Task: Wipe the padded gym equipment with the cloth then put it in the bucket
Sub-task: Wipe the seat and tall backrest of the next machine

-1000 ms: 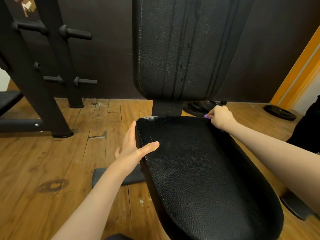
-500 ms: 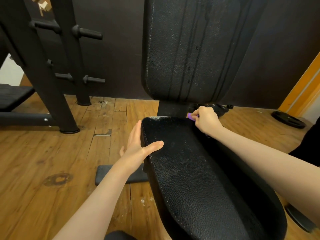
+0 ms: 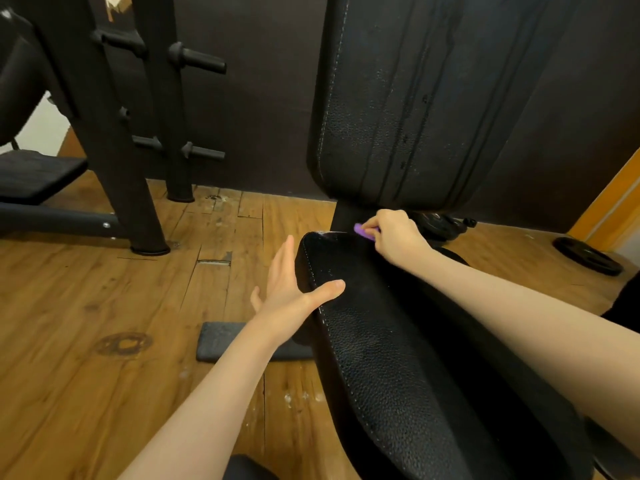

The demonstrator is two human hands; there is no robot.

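Bracing the seat pad [image 3: 398, 341] with our flat left hand [image 3: 291, 289], we press what looks like the purple cloth [image 3: 362, 231], pinched in our right hand [image 3: 393, 235], firmly along the rear edge.

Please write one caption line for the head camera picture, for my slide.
Right hand wipes the seat pad's far edge with a purple cloth; left hand steadies its side.

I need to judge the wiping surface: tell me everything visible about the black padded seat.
The black padded seat looks like pebbled leather-like vinyl with pale stitching along its rim. It runs lengthwise away from the camera, below the upright back pad. The left hand rests open against its left edge, thumb on top. The right hand presses a small purple cloth at its far edge.
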